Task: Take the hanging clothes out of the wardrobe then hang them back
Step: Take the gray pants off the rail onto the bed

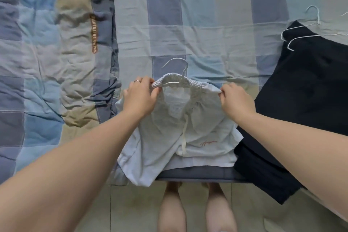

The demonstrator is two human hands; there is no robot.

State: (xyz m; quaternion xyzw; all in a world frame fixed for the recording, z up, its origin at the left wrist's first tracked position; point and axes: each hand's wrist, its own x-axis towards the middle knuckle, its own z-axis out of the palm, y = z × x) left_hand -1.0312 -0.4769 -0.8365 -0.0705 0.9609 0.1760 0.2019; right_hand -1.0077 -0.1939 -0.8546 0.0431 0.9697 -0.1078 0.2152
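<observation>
A pair of white shorts (169, 137) with a drawstring and small red lettering lies on the bed near its front edge. A white wire hanger (177, 70) sits in the elastic waistband, its hook pointing away from me. My left hand (140, 98) pinches the left end of the waistband over the hanger. My right hand (234, 100) pinches the waistband's right end. Both forearms reach in from the bottom corners.
A dark garment (301, 103) lies to the right on the bed with two white wire hangers (301, 32) on top. A rumpled checked quilt (56, 62) covers the bed's left side. The checked bedsheet (207, 24) lies behind. My bare legs stand on tiled floor (131, 209) below.
</observation>
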